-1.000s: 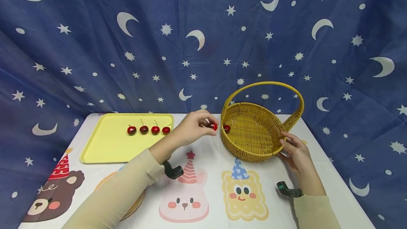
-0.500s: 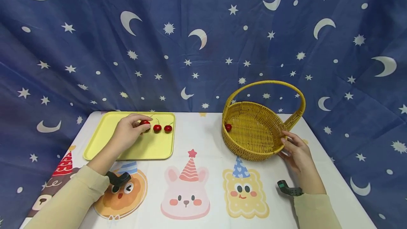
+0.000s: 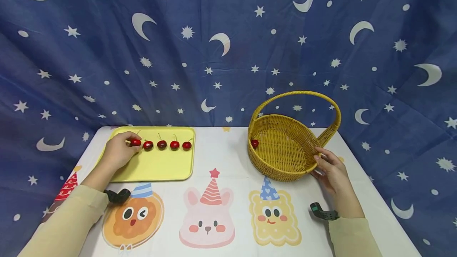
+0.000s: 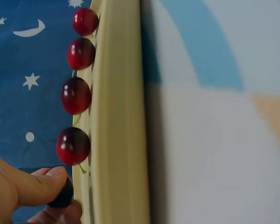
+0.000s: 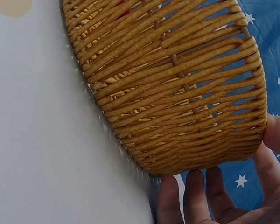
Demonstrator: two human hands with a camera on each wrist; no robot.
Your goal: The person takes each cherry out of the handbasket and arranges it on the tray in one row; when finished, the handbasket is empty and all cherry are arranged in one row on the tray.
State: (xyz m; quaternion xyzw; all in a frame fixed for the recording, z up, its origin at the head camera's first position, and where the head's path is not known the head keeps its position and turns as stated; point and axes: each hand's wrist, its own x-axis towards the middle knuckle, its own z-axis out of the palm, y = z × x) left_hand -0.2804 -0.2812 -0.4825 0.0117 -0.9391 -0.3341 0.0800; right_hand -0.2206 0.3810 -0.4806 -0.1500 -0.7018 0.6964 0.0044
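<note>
My left hand [image 3: 119, 150] pinches a red cherry [image 3: 135, 142] between thumb and fingers over the left part of a yellow tray [image 3: 157, 169]. That cherry is the leftmost of a row; several stemmed cherries [image 3: 162, 144] continue to its right. In the left wrist view, the pinched cherry [image 4: 62, 195] is partly covered by the thumb. On the right stands a woven basket [image 3: 282, 173] with a tall handle, one cherry [image 3: 254, 143] inside at its left wall. My right hand [image 3: 333, 173] holds the basket's right side, thumb at the rim and fingers against the outer wall.
A white tablecloth [image 3: 221, 154] with cartoon prints covers the table. Behind it hangs a blue curtain [image 3: 228, 50] with moons and stars. The basket's handle [image 3: 296, 92] arches above the rim. Each wrist wears a dark camera band [image 3: 118, 196].
My left hand has carried a cherry from beside the basket leftward to the tray, reaching the row's left end. My right hand stays on the basket.
</note>
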